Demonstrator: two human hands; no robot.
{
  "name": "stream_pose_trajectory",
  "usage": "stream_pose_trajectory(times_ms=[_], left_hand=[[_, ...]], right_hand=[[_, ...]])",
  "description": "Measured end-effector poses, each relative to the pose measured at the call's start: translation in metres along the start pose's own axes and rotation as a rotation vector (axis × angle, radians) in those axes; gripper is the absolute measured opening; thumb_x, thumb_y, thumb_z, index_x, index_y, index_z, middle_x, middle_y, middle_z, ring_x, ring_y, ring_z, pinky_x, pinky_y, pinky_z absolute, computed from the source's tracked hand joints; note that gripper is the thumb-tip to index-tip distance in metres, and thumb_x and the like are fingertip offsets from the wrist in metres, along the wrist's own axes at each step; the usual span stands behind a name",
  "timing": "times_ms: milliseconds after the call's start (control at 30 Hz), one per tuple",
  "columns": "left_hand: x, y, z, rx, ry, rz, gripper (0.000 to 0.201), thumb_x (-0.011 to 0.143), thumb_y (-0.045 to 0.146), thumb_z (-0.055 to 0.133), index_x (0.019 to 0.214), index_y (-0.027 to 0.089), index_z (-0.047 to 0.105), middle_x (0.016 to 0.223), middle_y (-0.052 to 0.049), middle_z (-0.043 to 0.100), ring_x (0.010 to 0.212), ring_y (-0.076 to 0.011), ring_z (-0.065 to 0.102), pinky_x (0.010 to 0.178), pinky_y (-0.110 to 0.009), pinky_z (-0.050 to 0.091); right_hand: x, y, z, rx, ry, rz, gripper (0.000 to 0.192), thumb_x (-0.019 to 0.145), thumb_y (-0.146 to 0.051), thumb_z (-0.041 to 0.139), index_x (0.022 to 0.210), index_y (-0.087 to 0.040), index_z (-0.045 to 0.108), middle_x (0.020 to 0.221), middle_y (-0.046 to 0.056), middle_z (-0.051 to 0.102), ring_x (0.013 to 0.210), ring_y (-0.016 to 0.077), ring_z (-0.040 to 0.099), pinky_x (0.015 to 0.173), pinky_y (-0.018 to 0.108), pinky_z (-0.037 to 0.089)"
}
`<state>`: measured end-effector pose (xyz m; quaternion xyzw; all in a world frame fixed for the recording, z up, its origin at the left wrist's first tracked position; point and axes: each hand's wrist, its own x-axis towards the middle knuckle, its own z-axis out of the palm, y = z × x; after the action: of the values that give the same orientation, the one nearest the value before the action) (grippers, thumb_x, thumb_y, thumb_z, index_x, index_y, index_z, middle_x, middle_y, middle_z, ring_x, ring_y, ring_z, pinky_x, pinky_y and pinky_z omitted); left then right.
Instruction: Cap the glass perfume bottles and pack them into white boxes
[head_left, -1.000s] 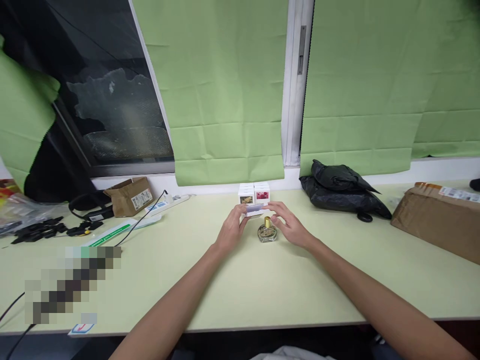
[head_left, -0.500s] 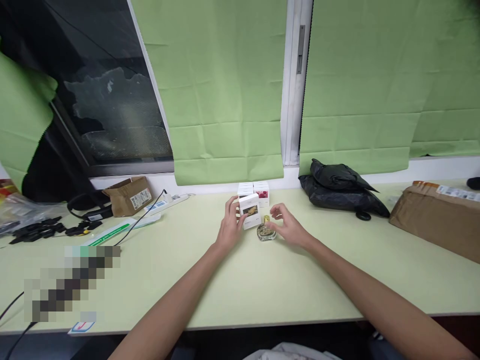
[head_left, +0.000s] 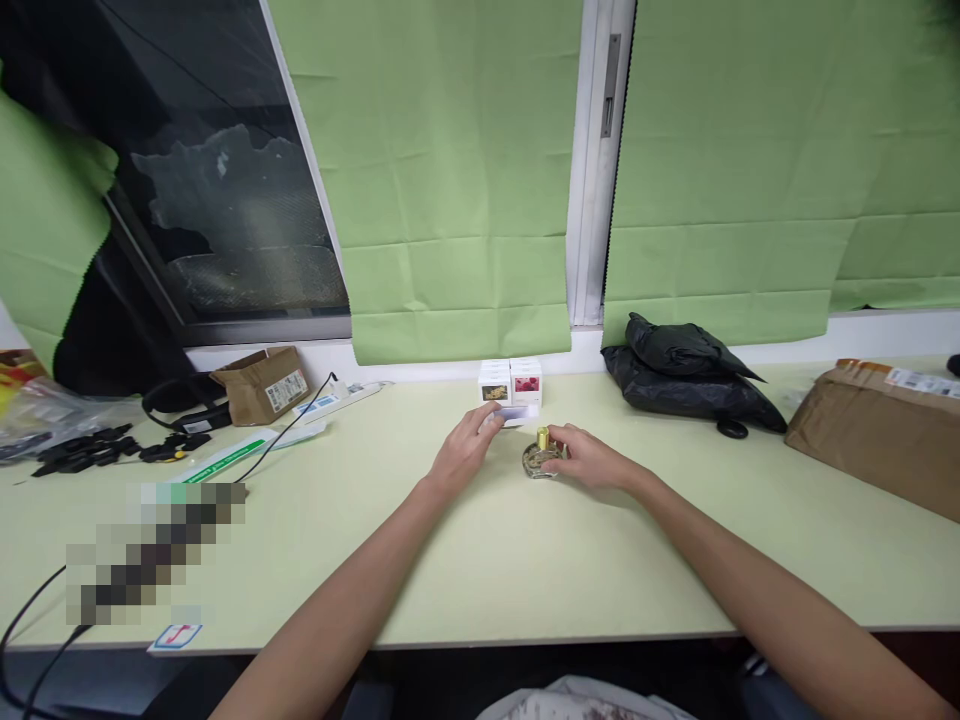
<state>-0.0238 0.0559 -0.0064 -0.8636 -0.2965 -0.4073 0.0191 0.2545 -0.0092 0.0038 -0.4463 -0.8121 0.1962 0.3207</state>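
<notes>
A small glass perfume bottle [head_left: 537, 460] with a gold cap stands on the pale green table [head_left: 480, 560], and my right hand [head_left: 590, 461] is closed around its right side. My left hand [head_left: 466, 452] grips the left end of a small white box [head_left: 519, 412] that lies low on the table just behind the bottle, its lilac face showing. Two more small white boxes stand side by side right behind it, one with a yellow picture [head_left: 494, 386] and one with a red picture [head_left: 526, 382].
A black plastic bag [head_left: 686, 380] lies at the back right, with a brown parcel [head_left: 874, 430] further right. At the back left are a small cardboard box [head_left: 261, 383], a power strip [head_left: 341, 398], cables and black parts [head_left: 90, 450]. Green blinds cover the window behind.
My left hand held the small box upright half a second ago; now the box lies low on the table. My right hand has moved onto the perfume bottle and closed on it.
</notes>
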Motion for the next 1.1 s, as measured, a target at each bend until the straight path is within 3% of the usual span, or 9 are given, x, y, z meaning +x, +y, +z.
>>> stream_pose_trajectory(times_ms=[133, 267, 367, 467, 600, 700, 833, 1100], left_hand=[[0.001, 0.002, -0.004, 0.072, -0.035, 0.098, 0.037, 0.104, 0.015, 0.043, 0.131, 0.031, 0.063, 0.148, -0.006, 0.059, 0.136, -0.0257, 0.056, 0.112, -0.048, 0.052], [0.002, 0.002, -0.004, 0.151, -0.015, 0.204, 0.038, 0.103, 0.007, 0.041, 0.127, 0.028, 0.063, 0.147, -0.011, 0.058, 0.139, -0.0276, 0.054, 0.11, -0.053, 0.054], [0.003, 0.003, -0.004, 0.143, 0.006, 0.231, 0.035, 0.104, 0.009, 0.042, 0.125, 0.027, 0.063, 0.143, -0.012, 0.06, 0.138, -0.0274, 0.054, 0.109, -0.054, 0.055], [0.003, 0.006, -0.005, 0.12, -0.005, 0.285, 0.028, 0.106, 0.013, 0.044, 0.122, 0.026, 0.063, 0.141, -0.012, 0.061, 0.138, -0.0268, 0.055, 0.109, -0.053, 0.055], [0.002, 0.012, -0.004, 0.101, -0.049, 0.346, 0.025, 0.107, 0.017, 0.044, 0.12, 0.026, 0.064, 0.142, -0.013, 0.061, 0.141, -0.0271, 0.052, 0.113, -0.055, 0.051], [0.0, 0.014, -0.004, 0.061, -0.056, 0.313, 0.025, 0.108, 0.021, 0.043, 0.119, 0.027, 0.065, 0.14, -0.011, 0.062, 0.139, -0.0265, 0.054, 0.114, -0.053, 0.051], [-0.004, 0.014, -0.002, -0.06, -0.028, 0.182, 0.023, 0.108, 0.027, 0.046, 0.121, 0.029, 0.065, 0.139, -0.008, 0.062, 0.137, -0.0231, 0.057, 0.116, -0.045, 0.051], [-0.01, 0.013, 0.006, -0.018, -0.063, 0.156, 0.03, 0.108, 0.021, 0.041, 0.132, 0.028, 0.058, 0.154, -0.011, 0.049, 0.142, -0.0237, 0.051, 0.109, -0.042, 0.054]], right_hand=[[-0.004, 0.001, -0.016, 0.035, 0.026, 0.009, 0.023, 0.089, -0.045, 0.072, 0.095, -0.023, 0.068, 0.093, 0.003, 0.066, 0.092, 0.0233, 0.058, 0.079, 0.035, 0.048], [-0.003, 0.005, -0.031, 0.017, 0.302, 0.043, 0.031, 0.091, -0.052, 0.071, 0.105, -0.025, 0.068, 0.094, 0.004, 0.066, 0.092, 0.0249, 0.057, 0.082, 0.038, 0.049], [0.003, 0.003, -0.031, 0.167, 0.521, 0.026, 0.04, 0.091, -0.056, 0.07, 0.114, -0.023, 0.064, 0.093, 0.004, 0.066, 0.082, 0.0223, 0.058, 0.075, 0.037, 0.05], [0.006, -0.008, -0.023, 0.297, 0.621, -0.037, 0.045, 0.088, -0.056, 0.073, 0.118, -0.023, 0.062, 0.097, 0.005, 0.069, 0.08, 0.0209, 0.059, 0.074, 0.036, 0.052], [0.003, -0.029, -0.009, 0.322, 0.547, -0.103, 0.038, 0.09, -0.048, 0.075, 0.118, -0.025, 0.065, 0.106, 0.006, 0.071, 0.085, 0.0217, 0.063, 0.076, 0.036, 0.052], [-0.002, -0.038, -0.001, 0.258, 0.451, -0.132, 0.031, 0.093, -0.044, 0.072, 0.118, -0.027, 0.068, 0.107, 0.005, 0.072, 0.089, 0.0227, 0.063, 0.08, 0.037, 0.052], [-0.003, -0.036, 0.002, 0.177, 0.424, -0.14, 0.031, 0.094, -0.045, 0.069, 0.12, -0.028, 0.069, 0.109, 0.006, 0.072, 0.091, 0.0243, 0.063, 0.083, 0.04, 0.053], [-0.004, -0.033, 0.0, 0.097, 0.389, -0.167, 0.032, 0.098, -0.041, 0.064, 0.128, -0.029, 0.067, 0.117, 0.008, 0.071, 0.091, 0.024, 0.062, 0.087, 0.041, 0.053]])
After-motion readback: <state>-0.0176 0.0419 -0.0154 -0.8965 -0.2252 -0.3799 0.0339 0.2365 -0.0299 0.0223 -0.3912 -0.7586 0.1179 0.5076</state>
